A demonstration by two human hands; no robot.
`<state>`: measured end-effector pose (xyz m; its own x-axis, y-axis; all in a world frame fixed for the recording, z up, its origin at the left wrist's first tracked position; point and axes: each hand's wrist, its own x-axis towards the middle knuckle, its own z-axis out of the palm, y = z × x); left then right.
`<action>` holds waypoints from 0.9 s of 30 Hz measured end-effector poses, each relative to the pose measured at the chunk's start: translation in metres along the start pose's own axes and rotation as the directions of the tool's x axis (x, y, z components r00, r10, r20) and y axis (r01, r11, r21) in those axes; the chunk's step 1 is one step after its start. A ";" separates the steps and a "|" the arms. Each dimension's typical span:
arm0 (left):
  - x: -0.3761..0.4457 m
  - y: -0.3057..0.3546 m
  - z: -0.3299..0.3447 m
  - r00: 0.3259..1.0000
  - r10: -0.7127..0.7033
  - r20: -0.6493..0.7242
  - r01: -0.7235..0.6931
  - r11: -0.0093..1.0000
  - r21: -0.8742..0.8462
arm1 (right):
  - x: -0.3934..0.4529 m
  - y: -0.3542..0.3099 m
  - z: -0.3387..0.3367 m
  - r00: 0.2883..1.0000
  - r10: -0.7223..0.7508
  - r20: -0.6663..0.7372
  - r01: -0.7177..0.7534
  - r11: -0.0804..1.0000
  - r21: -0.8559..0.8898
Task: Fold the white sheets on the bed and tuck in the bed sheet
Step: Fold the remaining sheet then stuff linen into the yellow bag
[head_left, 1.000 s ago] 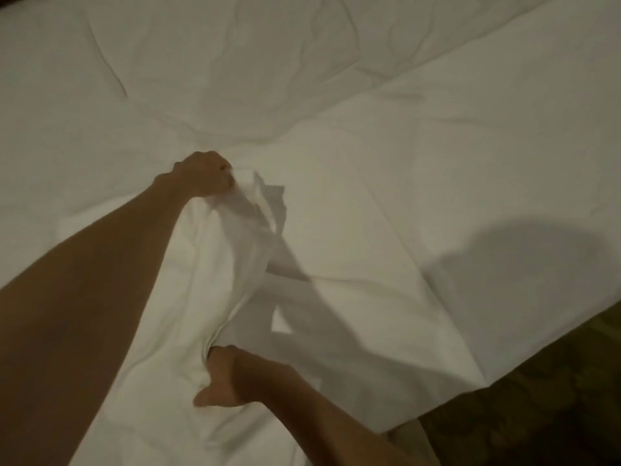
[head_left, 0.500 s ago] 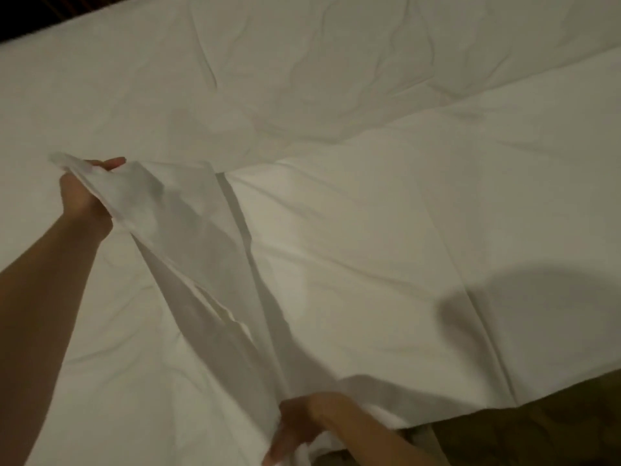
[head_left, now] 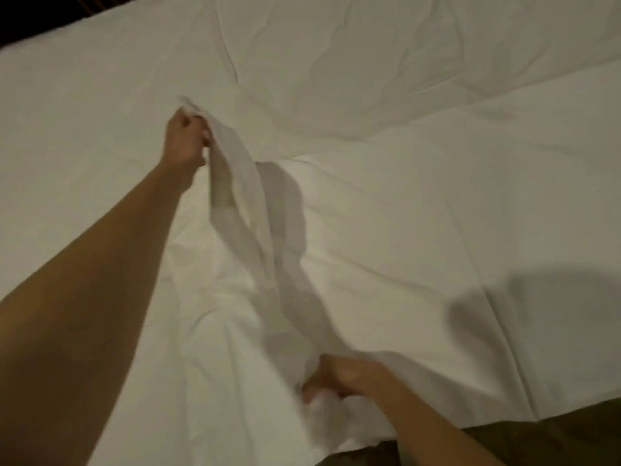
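A white sheet (head_left: 420, 203) lies spread over the bed, creased in several places. My left hand (head_left: 184, 141) reaches out over the middle of the bed and grips a lifted edge of the sheet (head_left: 242, 183). That edge runs as a raised ridge down to my right hand (head_left: 339, 375), which grips the same edge near the bed's front side. Under the lifted part lies more white cloth (head_left: 208, 324), wrinkled; whether it is a second sheet I cannot say.
The bed's front edge (head_left: 504, 417) runs along the lower right, with dark floor (head_left: 554, 442) beyond it. A dark strip (head_left: 40, 21) shows past the bed's far left corner. A round shadow (head_left: 537, 307) falls on the sheet at the right.
My left hand swung from the far left back toward the middle of the bed with the sheet's edge. My right hand still holds the near end. The stretched flap has narrowed into a ridge.
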<state>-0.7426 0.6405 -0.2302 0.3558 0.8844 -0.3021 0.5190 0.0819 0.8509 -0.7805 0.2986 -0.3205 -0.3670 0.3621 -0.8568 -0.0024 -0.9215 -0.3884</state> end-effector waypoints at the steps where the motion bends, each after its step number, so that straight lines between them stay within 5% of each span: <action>1: -0.002 0.002 0.019 0.999 0.009 0.045 -0.010 1.000 0.011 | -0.006 0.015 -0.018 0.995 0.044 -0.093 -0.040 0.998 0.043; 8: -0.034 -0.018 0.070 0.921 -0.153 0.359 0.123 0.987 0.104 | -0.024 0.092 -0.063 0.965 0.147 -0.216 -0.134 0.988 0.074; 12: -0.066 -0.082 0.033 0.910 -0.363 0.200 0.275 0.890 0.363 | -0.029 0.104 -0.059 0.967 0.227 -0.120 -0.209 0.967 0.142; 16: -0.117 -0.148 -0.018 0.871 -0.491 0.019 0.423 0.770 0.477 | -0.042 0.092 -0.076 0.951 0.291 0.103 -0.291 0.957 -0.013; 19: -0.136 -0.175 -0.035 0.875 -0.478 -0.078 0.461 0.771 0.439 | -0.048 0.077 -0.091 0.983 0.165 0.074 -0.179 0.945 0.274; 22: -0.136 -0.182 -0.034 0.890 -0.433 -0.147 0.450 0.773 0.447 | -0.033 0.052 -0.100 0.985 -0.157 -0.075 0.160 0.642 0.750; 24: -0.134 -0.181 -0.032 0.883 -0.412 -0.225 0.469 0.750 0.466 | -0.021 0.027 -0.103 0.960 -0.232 -0.156 0.257 0.506 0.823; 27: -0.134 -0.186 -0.038 0.816 -0.483 -0.317 0.578 0.694 0.429 | -0.017 -0.013 -0.107 0.946 -0.232 -0.227 0.321 0.574 0.753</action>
<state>-0.9160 0.5238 -0.3317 -0.2068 0.8281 -0.5211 0.8994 0.3706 0.2319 -0.6746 0.3198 -0.3375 -0.1358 0.5883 -0.7972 -0.8201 -0.5182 -0.2427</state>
